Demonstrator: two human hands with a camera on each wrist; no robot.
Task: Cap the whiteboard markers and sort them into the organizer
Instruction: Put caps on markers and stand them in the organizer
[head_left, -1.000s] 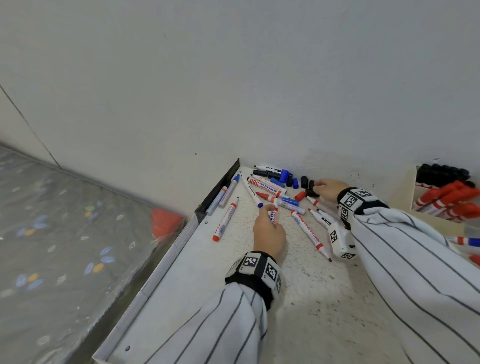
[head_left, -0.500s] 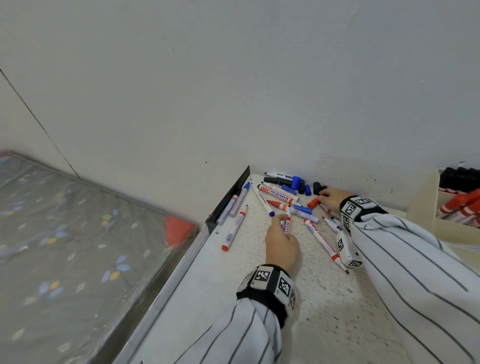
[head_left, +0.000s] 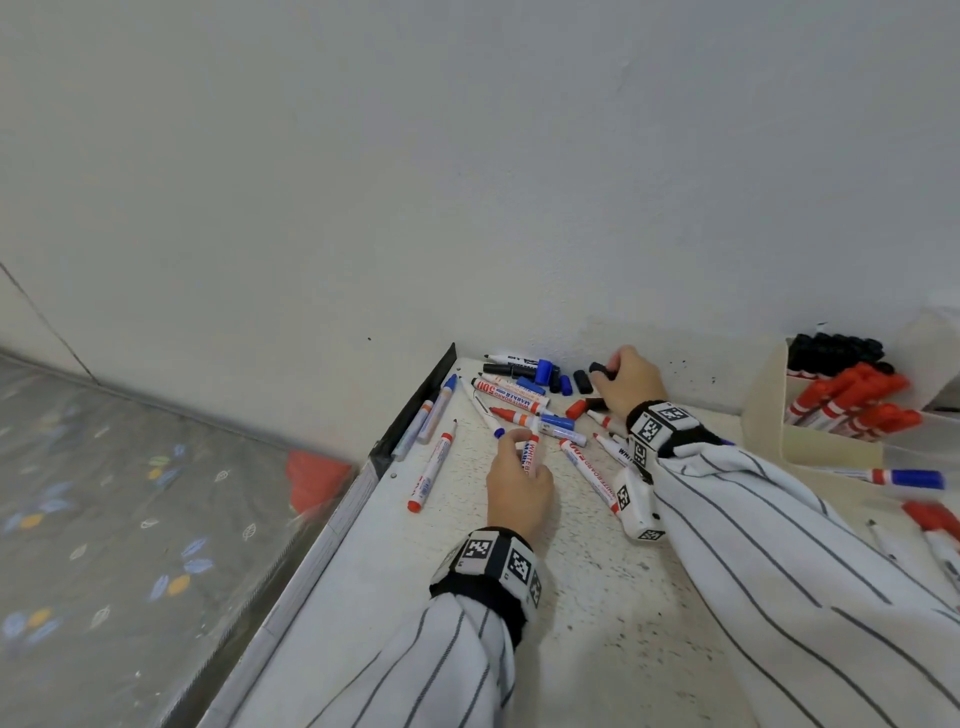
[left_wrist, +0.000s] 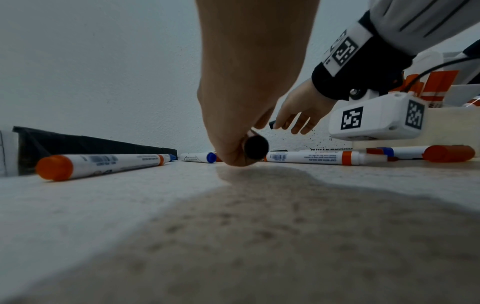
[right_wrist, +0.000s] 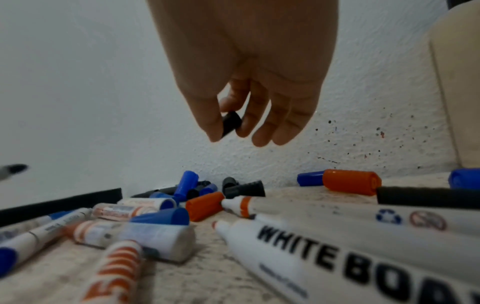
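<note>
Loose whiteboard markers and caps lie scattered at the back left of the speckled table. My left hand grips a white marker with a red band low over the table; its round dark end faces the left wrist view. Near the wall, my right hand is raised and pinches a small black cap between thumb and fingers. Blue, black and red caps lie below it. The cream organizer at the back right holds black and red capped markers.
The wall runs close behind the pile. A black strip edges the table's left side, with a patterned mattress beyond. A blue-capped marker and red-capped ones lie in front of the organizer.
My right hand has risen off the table with a black cap in its fingers. My left hand keeps hold of its marker in about the same place. The head view has shifted.
</note>
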